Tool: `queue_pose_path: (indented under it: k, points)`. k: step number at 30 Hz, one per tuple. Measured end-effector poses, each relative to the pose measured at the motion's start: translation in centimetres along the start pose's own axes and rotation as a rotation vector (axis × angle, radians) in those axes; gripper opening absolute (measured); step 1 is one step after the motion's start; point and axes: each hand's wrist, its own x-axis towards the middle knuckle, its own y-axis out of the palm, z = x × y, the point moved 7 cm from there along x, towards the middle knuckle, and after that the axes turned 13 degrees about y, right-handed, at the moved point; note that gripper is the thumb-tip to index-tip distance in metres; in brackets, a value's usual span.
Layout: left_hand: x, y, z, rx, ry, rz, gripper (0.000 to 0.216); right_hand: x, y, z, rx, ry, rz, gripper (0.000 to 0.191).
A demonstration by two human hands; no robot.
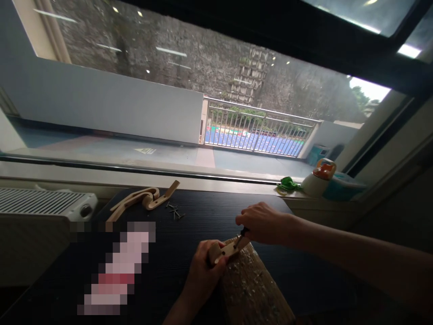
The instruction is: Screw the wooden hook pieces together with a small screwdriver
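My left hand (203, 266) is closed around a small curved wooden hook (230, 249) and presses it onto the end of a rough wooden block (257, 289). One dark hole shows in the hook's flat part. In my right hand (262, 221) is a dark-handled screwdriver (244, 231), held tilted, its shaft pointing down at the flat part near the block's far edge. Whether a screw sits under the tip is too small to tell. Several loose screws (175, 211) lie on the black table (209, 207), next to more curved wooden hooks (157, 201).
A pixelated pinkish patch (125, 262) covers something on the table's left. Beyond the table are a white radiator (47, 203) and a windowsill (101, 174). A green cloth (288, 183), a white jug with an orange top (316, 183) and a teal container (341, 187) stand on the right.
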Motion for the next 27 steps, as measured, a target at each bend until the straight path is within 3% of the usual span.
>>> queue_pose_path:
  k: [4,8,11,18,21,27]
  points:
    - [0.0,0.0,-0.5,0.002,0.005,0.018,0.017,-0.2,-0.4,2.4,-0.167,-0.292,-0.014,0.017]
    - [0.1,0.0,-0.7,0.016,-0.014,0.020,0.020,-0.6,0.1,3.1,-0.221,-0.424,0.009,0.016]
    - [-0.1,0.1,-0.4,0.023,-0.020,0.028,0.024,-0.6,0.3,3.6,-0.202,-0.404,0.028,0.017]
    - [-0.3,0.4,0.4,0.015,-0.046,0.044,0.026,0.8,0.2,3.4,-0.098,-0.146,0.143,0.011]
    - [-0.2,0.3,0.1,0.030,-0.053,0.051,0.025,1.0,-0.4,2.9,-0.086,-0.166,0.143,0.013]
    - [-0.1,0.2,-0.6,0.045,-0.067,0.060,0.022,0.1,-1.5,3.1,-0.136,-0.373,0.090,0.010]
